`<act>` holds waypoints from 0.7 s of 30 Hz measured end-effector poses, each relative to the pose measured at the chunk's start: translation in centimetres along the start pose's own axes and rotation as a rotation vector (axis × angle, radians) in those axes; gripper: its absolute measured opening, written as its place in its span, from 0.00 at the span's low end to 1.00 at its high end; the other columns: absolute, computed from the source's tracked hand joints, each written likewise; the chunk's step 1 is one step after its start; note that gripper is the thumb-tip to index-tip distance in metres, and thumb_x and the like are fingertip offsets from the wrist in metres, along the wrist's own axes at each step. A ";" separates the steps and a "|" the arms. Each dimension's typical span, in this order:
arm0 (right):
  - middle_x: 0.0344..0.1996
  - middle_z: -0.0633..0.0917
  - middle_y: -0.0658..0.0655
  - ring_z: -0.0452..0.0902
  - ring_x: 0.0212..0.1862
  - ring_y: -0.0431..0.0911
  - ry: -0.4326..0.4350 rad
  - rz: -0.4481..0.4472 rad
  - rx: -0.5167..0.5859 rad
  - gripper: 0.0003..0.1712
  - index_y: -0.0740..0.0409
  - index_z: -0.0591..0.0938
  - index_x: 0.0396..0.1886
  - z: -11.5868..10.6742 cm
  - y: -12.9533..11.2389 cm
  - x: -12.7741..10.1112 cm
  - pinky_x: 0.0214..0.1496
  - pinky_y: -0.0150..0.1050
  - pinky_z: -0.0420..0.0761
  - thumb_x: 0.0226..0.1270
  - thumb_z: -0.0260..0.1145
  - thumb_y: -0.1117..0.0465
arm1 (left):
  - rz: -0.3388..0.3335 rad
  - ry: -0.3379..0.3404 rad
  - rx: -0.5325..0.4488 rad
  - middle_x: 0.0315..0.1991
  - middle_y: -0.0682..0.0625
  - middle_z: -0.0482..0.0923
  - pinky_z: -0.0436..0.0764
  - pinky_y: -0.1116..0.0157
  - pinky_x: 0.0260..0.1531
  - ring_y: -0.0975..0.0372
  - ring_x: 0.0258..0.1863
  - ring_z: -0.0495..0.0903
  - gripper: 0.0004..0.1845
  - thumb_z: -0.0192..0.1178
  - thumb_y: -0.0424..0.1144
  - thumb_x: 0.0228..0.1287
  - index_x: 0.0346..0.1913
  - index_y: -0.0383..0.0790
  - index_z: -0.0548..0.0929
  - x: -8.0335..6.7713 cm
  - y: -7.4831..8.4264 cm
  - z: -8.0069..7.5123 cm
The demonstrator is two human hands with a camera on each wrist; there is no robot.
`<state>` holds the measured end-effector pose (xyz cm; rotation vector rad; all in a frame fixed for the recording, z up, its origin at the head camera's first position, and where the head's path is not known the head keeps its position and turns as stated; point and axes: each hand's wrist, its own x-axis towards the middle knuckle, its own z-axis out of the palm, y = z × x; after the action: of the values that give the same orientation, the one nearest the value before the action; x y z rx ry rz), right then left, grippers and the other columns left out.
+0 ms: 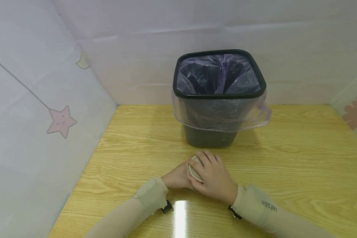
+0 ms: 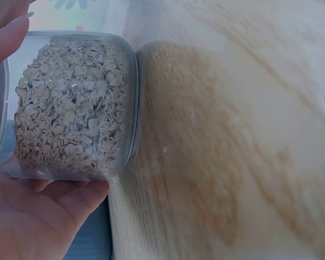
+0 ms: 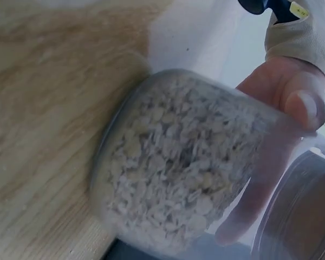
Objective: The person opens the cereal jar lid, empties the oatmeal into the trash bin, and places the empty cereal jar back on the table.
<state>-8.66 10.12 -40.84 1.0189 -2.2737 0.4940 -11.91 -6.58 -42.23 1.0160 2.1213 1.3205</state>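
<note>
A clear jar (image 2: pixel 76 108) filled with oat flakes fills the left part of the left wrist view, its base close to the table. My left hand (image 1: pixel 178 175) grips the jar's side, with the fingers curled around it. Over the jar's top, my right hand (image 1: pixel 212 175) holds the round clear lid (image 3: pixel 300 206) by its rim. The lid sits right at the jar's mouth end. In the head view, the hands hide most of the jar, and only the pale round top shows between the right thumb and fingers.
Behind the hands stands a black trash bin (image 1: pixel 209 138), lined with a translucent purple bag (image 1: pixel 220 114) folded over its rim. The wood-grain table (image 1: pixel 131 138) meets pale walls at the back and left. Dark wrist straps (image 1: pixel 167 207) show below the sleeves.
</note>
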 end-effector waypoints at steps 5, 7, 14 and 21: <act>0.48 0.80 0.63 0.75 0.49 0.59 -0.018 -0.006 0.017 0.26 0.56 0.82 0.49 -0.1 0.1 0.0 0.40 0.55 0.77 0.72 0.48 0.42 | -0.009 0.000 -0.031 0.70 0.47 0.60 0.69 0.67 0.61 0.61 0.65 0.66 0.50 0.73 0.32 0.52 0.74 0.39 0.53 0.0 -0.1 0.0; 0.48 0.80 0.63 0.74 0.50 0.59 -0.033 0.002 0.020 0.25 0.56 0.82 0.50 -0.2 0.0 0.0 0.41 0.55 0.77 0.70 0.52 0.43 | -0.001 0.008 -0.021 0.70 0.46 0.59 0.68 0.67 0.63 0.61 0.65 0.65 0.52 0.73 0.32 0.51 0.75 0.39 0.51 0.0 -0.1 0.1; 0.53 0.79 0.66 0.73 0.54 0.61 -0.110 0.050 0.047 0.33 0.57 0.81 0.53 -1.2 -0.4 0.2 0.46 0.57 0.77 0.73 0.46 0.36 | 0.042 0.028 0.042 0.71 0.44 0.59 0.63 0.65 0.66 0.59 0.67 0.63 0.54 0.75 0.32 0.48 0.74 0.36 0.52 0.1 -0.3 0.3; 0.57 0.76 0.73 0.73 0.55 0.67 -0.145 0.144 -0.061 0.44 0.63 0.79 0.57 -1.5 -1.4 0.2 0.49 0.63 0.76 0.74 0.34 0.33 | 0.081 -0.004 -0.046 0.74 0.45 0.53 0.61 0.63 0.68 0.59 0.69 0.61 0.57 0.74 0.27 0.47 0.76 0.37 0.47 0.2 -0.4 0.3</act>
<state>-7.19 9.95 -39.49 0.8909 -2.4871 0.4182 -11.99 -6.42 -42.73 1.0946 2.0575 1.3973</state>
